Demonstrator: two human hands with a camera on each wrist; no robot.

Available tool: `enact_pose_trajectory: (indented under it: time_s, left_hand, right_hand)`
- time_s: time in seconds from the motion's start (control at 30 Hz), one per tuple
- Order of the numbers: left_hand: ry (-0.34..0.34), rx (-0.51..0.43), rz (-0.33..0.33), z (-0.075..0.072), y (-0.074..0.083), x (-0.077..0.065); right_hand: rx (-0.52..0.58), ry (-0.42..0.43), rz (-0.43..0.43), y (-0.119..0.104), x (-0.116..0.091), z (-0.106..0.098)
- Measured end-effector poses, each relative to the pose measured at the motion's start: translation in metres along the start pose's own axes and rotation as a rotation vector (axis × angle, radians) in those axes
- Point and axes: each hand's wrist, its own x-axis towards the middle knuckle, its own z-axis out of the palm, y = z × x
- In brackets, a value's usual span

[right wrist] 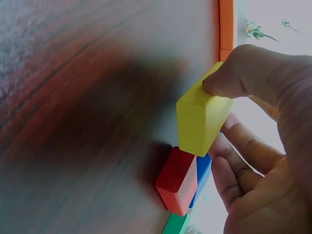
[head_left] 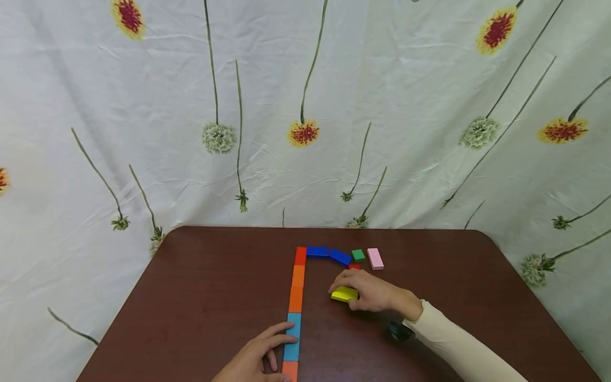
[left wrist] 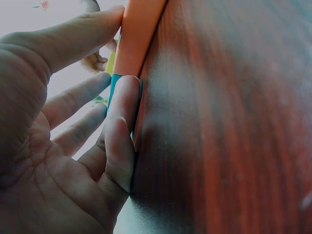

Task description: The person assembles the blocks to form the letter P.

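My right hand point(head_left: 374, 292) grips a yellow block point(head_left: 345, 294) between thumb and fingers. The right wrist view shows its thumb on one long side of the block, above the table. Just beyond it lies a red block point(right wrist: 176, 178), mostly hidden by the hand in the head view. My left hand point(head_left: 258, 353) rests beside a straight row of blocks, its fingertips touching the light blue blocks point(head_left: 293, 347). In the left wrist view its thumb touches an orange block point(left wrist: 139, 36) of that row.
The row continues through orange blocks point(head_left: 296, 298) to a red-orange block point(head_left: 300, 255) at the far end. Two dark blue blocks point(head_left: 317, 252) turn right from there. A green block point(head_left: 358, 255) and a pink block point(head_left: 375, 259) lie farther right on the brown table point(head_left: 215, 286).
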Motion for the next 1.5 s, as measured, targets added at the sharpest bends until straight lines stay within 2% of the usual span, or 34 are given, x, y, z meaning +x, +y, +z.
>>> enact_pose_trajectory:
  time_s: [0.47, 0.7, 1.1, 1.5]
  left_hand:
    - [0.004, 0.007, 0.0, 0.0001, 0.0005, 0.0005]
    - [-0.007, -0.015, -0.007, -0.0003, -0.001, 0.0004]
    - [-0.002, -0.006, 0.012, 0.0, -0.0025, 0.0005]
    - [0.004, 0.009, 0.02, 0.0005, -0.0023, 0.0011]
  right_hand:
    - [-0.097, 0.016, -0.008, 0.0042, -0.0005, 0.0024]
    - [-0.087, 0.013, -0.007, 0.0024, 0.0023, 0.0027]
    - [-0.144, 0.073, -0.057, 0.0051, 0.0039, 0.0027]
    - [-0.148, 0.067, -0.027, 0.0052, 0.0, 0.0008]
